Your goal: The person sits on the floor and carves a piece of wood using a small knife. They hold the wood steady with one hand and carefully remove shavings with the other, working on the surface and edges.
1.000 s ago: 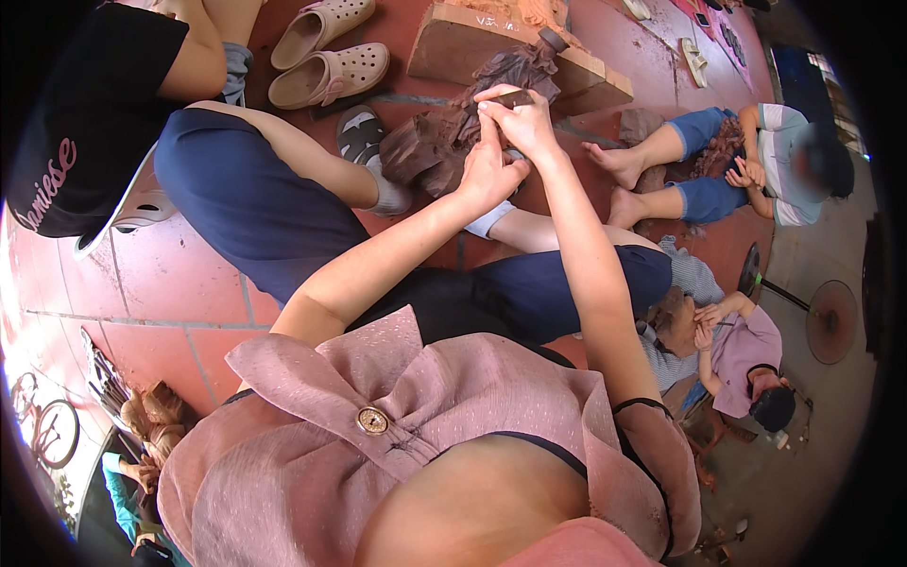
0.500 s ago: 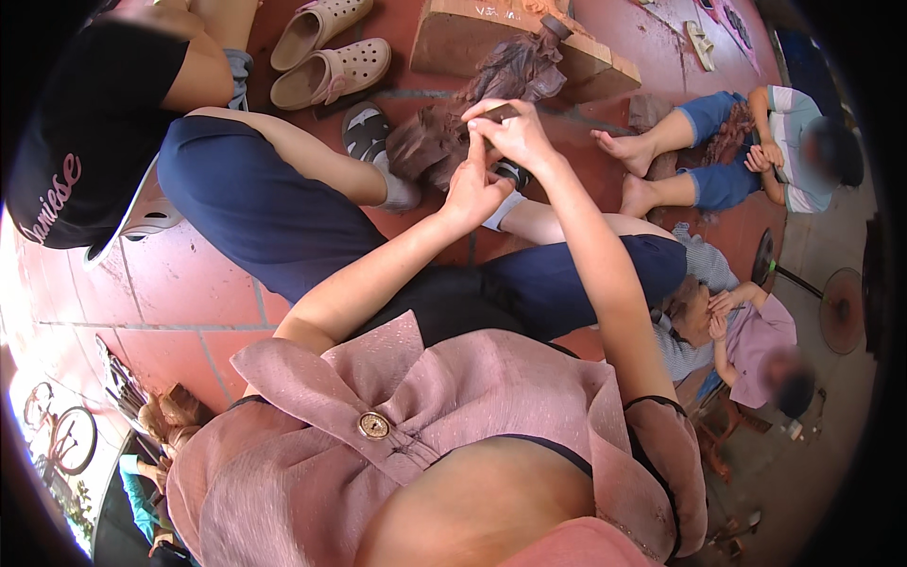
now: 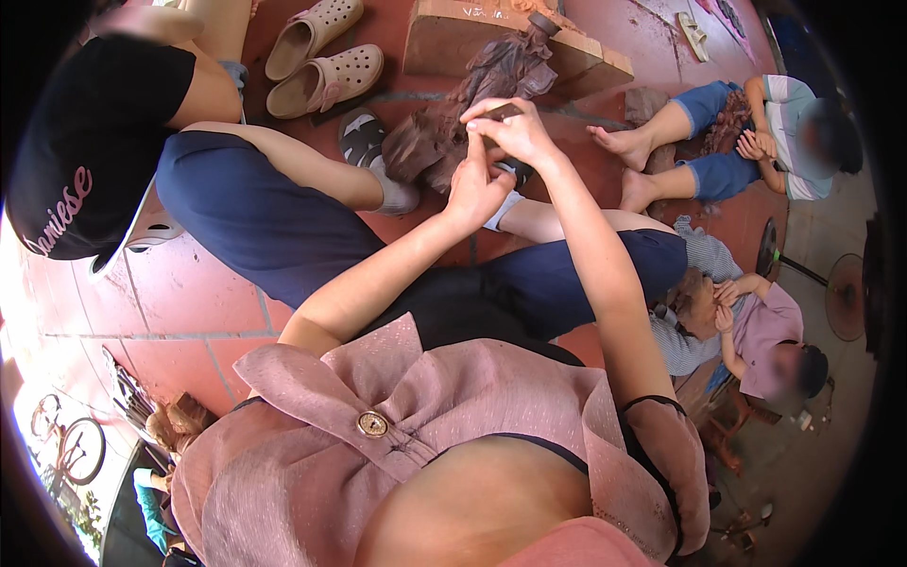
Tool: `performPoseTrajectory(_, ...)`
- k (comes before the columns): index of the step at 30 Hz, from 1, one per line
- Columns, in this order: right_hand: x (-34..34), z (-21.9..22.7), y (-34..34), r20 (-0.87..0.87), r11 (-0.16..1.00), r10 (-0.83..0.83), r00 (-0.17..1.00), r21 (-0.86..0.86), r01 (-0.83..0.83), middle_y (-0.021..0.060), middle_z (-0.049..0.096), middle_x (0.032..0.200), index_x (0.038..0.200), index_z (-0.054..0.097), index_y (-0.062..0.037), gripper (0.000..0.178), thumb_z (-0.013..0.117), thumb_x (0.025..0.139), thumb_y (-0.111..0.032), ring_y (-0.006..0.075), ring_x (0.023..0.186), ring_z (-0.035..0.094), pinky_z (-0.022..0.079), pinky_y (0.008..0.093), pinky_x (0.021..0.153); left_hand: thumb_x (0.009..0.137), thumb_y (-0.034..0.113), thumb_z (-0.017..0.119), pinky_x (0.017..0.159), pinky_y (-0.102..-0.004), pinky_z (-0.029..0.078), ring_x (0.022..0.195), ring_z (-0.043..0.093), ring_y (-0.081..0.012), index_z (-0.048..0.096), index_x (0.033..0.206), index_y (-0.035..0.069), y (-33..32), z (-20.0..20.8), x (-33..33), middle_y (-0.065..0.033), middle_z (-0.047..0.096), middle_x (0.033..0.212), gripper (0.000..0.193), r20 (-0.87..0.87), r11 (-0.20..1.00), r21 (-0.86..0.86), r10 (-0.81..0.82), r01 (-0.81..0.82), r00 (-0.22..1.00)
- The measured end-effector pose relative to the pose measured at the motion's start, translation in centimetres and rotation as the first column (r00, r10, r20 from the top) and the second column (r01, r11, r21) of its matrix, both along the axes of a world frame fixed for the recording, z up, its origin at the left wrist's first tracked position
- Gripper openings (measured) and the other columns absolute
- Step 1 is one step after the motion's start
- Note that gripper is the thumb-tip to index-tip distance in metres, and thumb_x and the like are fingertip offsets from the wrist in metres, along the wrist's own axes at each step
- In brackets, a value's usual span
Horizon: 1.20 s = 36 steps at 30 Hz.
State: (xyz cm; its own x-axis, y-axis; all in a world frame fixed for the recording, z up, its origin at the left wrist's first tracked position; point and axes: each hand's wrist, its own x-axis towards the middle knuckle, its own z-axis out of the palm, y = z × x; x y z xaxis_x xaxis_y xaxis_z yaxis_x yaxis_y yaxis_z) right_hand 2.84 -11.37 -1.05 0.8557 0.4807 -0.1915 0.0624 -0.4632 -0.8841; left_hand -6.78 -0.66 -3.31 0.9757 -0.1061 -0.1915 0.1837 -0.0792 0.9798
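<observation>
A dark brown carved wooden figure (image 3: 430,142) lies on the red tile floor, leaning against a pale wooden block (image 3: 444,38). My left hand (image 3: 477,187) presses against the carving's right side, fingers curled. Just above it, my right hand (image 3: 521,130) pinches a small flat brown piece (image 3: 504,111) at its fingertips, held over the carving. Both of my forearms reach up from my pink blouse at the bottom of the view. The part of the carving under my hands is hidden.
A person in a black shirt and dark blue trousers (image 3: 246,217) sits close on the left, legs stretched under my arms. Beige clogs (image 3: 326,76) and a dark sandal (image 3: 362,132) lie near the block. Two other people (image 3: 756,123) sit at right, by a floor fan (image 3: 841,298).
My hands stay at the carving. My right hand has lifted slightly with the small brown piece, and the view has drifted a little.
</observation>
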Motion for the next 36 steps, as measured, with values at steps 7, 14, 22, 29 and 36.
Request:
performPoseTrajectory(7, 1.5, 0.1, -0.4, 0.057, 0.896, -0.407, 0.912, 0.218, 0.386, 0.0028, 0.069, 0.082, 0.089, 0.071, -0.0043, 0.01, 0.065, 0.081, -0.006, 0.0084, 0.076, 0.062, 0.05, 0.0231, 0.069, 0.077, 0.002, 0.058, 0.072, -0.0289, 0.052, 0.082, 0.065, -0.0165, 0.005, 0.148, 0.002, 0.0, 1.5, 2.8, -0.0161, 0.061, 0.121, 0.089, 0.03, 0.996, -0.024, -0.089, 0.089, 0.996)
performPoseTrajectory(14, -1.5, -0.9, -0.8, -0.198, 0.853, -0.419, 0.886, 0.25, 0.459, -0.0002, 0.063, 0.074, 0.094, 0.066, -0.0033, 0.01, 0.063, 0.085, -0.009, 0.0067, 0.063, 0.059, 0.049, 0.022, 0.058, 0.081, 0.005, 0.057, 0.077, -0.0271, 0.05, 0.081, 0.06, -0.0117, 0.041, 0.136, -0.002, 2.9, 0.8, -1.6, -0.0131, 0.063, 0.113, 0.058, -0.076, 0.945, -0.03, -0.326, 0.325, 0.942)
performPoseTrajectory(22, -2.9, -1.3, 2.8, -0.223, 0.886, -0.298, 0.928, 0.297, 0.355, 0.0042, 0.069, 0.075, 0.084, 0.071, 0.0007, 0.016, 0.076, 0.079, -0.013, 0.0081, 0.065, 0.062, 0.051, 0.0222, 0.06, 0.087, 0.003, 0.056, 0.078, -0.023, 0.047, 0.089, 0.057, -0.0089, 0.05, 0.126, -0.002, 7.6, -0.1, -2.6, -0.0097, 0.063, 0.11, 0.04, -0.162, 0.99, -0.08, -0.126, 0.114, 0.979)
performPoseTrajectory(29, -0.9, -4.8, 5.7, 0.537, 0.988, -0.058, 0.841, -0.093, 0.127, 0.0133, 0.063, 0.078, 0.078, 0.069, -0.0075, 0.007, 0.068, 0.078, -0.014, 0.0316, 0.072, 0.063, 0.051, 0.04, 0.065, 0.089, 0.005, 0.053, 0.078, -0.0242, 0.047, 0.092, 0.059, -0.013, 0.051, 0.125, -0.001, 9.1, -0.9, -3.7, -0.0097, 0.061, 0.11, 0.037, -0.283, 0.978, -0.195, 0.013, -0.071, 0.959)
performPoseTrajectory(36, -1.5, -1.8, 5.1, 0.349, 0.997, 0.03, 0.937, -0.082, -0.001, 0.0137, 0.064, 0.079, 0.081, 0.066, -0.0048, 0.009, 0.068, 0.073, -0.009, 0.033, 0.078, 0.064, 0.051, 0.0401, 0.069, 0.089, 0.005, 0.053, 0.077, -0.0227, 0.047, 0.091, 0.06, -0.0116, 0.052, 0.125, 0.0, 10.1, -0.7, -3.3, -0.0079, 0.061, 0.109, 0.036, -0.35, 0.945, -0.253, 0.109, -0.206, 0.93)
